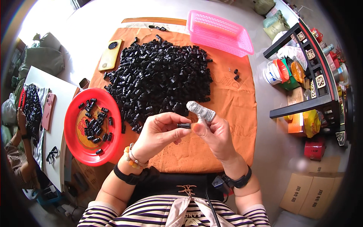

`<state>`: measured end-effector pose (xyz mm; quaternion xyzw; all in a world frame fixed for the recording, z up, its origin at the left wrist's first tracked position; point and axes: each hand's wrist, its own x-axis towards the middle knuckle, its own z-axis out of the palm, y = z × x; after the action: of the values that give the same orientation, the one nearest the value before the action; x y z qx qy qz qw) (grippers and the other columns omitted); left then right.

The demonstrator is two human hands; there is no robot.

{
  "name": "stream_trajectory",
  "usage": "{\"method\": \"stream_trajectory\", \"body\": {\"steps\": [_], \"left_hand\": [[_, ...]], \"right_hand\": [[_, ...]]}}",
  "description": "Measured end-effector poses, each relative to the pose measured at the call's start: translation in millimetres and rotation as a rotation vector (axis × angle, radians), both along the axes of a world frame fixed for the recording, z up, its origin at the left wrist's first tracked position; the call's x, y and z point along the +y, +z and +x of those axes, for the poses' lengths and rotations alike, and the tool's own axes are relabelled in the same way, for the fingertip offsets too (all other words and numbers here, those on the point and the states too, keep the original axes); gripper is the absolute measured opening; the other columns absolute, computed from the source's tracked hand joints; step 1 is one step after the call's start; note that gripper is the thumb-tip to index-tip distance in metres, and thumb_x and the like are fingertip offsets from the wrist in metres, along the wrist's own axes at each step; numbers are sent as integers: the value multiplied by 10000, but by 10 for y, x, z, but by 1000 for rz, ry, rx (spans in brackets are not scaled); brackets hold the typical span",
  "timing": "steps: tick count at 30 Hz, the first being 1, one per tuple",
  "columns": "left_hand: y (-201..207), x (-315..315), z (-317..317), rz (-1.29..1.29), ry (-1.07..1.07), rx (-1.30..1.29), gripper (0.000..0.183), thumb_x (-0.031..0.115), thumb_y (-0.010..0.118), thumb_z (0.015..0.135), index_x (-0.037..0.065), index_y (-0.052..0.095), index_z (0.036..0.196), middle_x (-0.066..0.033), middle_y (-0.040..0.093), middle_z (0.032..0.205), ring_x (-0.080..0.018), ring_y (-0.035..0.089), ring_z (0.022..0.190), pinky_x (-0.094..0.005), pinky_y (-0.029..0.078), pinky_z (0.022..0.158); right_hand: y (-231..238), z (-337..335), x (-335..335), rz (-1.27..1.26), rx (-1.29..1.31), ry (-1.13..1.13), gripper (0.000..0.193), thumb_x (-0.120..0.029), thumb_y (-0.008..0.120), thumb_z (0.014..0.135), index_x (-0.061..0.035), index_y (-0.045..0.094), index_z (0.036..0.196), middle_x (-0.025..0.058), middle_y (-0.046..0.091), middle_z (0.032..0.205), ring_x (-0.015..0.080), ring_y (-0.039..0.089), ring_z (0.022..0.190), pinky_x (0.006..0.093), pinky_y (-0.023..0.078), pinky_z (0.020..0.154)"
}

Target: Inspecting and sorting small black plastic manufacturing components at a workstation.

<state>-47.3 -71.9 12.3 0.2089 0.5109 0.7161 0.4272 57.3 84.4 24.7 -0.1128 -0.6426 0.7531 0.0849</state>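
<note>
My left hand (160, 132) pinches a small black cylindrical plastic part (184, 125) between thumb and fingers, above the near side of the table. At the part's right end is the thumb of my right hand (219, 140), its fingers drawn in. A grey knitted finger cover (202, 111) sits on my right index finger, which points up and left. Beyond both hands spreads a large heap of similar black parts (159, 75). To the left, a red round tray (72, 130) holds several more of them.
An orange cloth (234, 113) covers the table. A pink plastic basket (221, 41) stands at its far right, a yellow phone (110, 56) at its far left. Another person (22, 162) works at a white table (56, 151) on the left. A dark wooden frame (302, 106) stands at right.
</note>
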Motion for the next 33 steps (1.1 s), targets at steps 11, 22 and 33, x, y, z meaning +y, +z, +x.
{"method": "stream_trajectory", "body": {"steps": [11, 22, 33], "left_hand": [[-12, -67, -33, 125, -91, -211, 300, 61, 613, 888, -25, 593, 1175, -58, 661, 885, -104, 631, 748, -240, 536, 706], [-43, -3, 13, 173, 13, -108, 144, 105, 617, 898, 26, 576, 1010, -53, 643, 948, -93, 625, 764, -212, 503, 614], [-35, 39, 54, 94, -53, -140, 186, 65, 702, 823, 19, 556, 929, -11, 600, 812, -94, 637, 693, -215, 530, 559]], "right_hand": [[73, -37, -136, -161, -66, -150, 110, -118, 644, 884, -50, 625, 968, -78, 524, 682, -20, 390, 526, 148, 264, 456], [31, 11, -88, -167, -98, -59, 392, -91, 622, 898, -22, 524, 1271, -76, 547, 819, -21, 404, 658, 141, 309, 569], [87, -49, -111, -201, -7, -89, 399, -107, 641, 889, -20, 526, 1261, -55, 560, 805, 8, 485, 700, 164, 380, 600]]}}
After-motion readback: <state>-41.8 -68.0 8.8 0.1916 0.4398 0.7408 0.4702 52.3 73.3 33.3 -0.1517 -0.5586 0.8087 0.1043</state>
